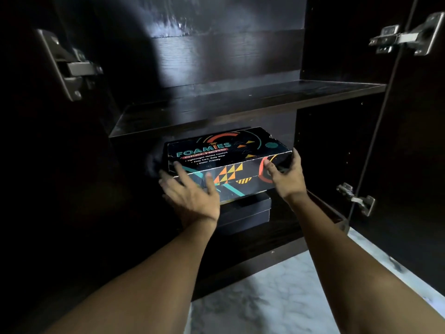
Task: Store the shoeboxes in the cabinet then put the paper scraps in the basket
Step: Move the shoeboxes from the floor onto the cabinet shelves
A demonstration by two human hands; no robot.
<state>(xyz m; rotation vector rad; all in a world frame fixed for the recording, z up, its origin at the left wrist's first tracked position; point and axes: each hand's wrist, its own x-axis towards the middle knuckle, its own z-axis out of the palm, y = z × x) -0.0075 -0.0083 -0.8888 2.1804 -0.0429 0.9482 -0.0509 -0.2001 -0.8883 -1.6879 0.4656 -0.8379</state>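
Observation:
A black shoebox [226, 153] with bright geometric print and "Foamies Skechers" lettering sits in the lower compartment of the dark cabinet [240, 100]. It rests on top of a plain black shoebox [243, 213]. My left hand [190, 191] lies against the printed box's front left corner, fingers spread. My right hand [286, 174] touches its right end, fingers apart. Whether either hand truly grips the box is unclear. No paper scraps or basket are in view.
A bare dark shelf [313, 89] spans the cabinet above the boxes. Both doors stand open, with metal hinges at left [72, 68] and right [407, 37], plus a lower right hinge [356, 198]. White marble floor [277, 297] lies below.

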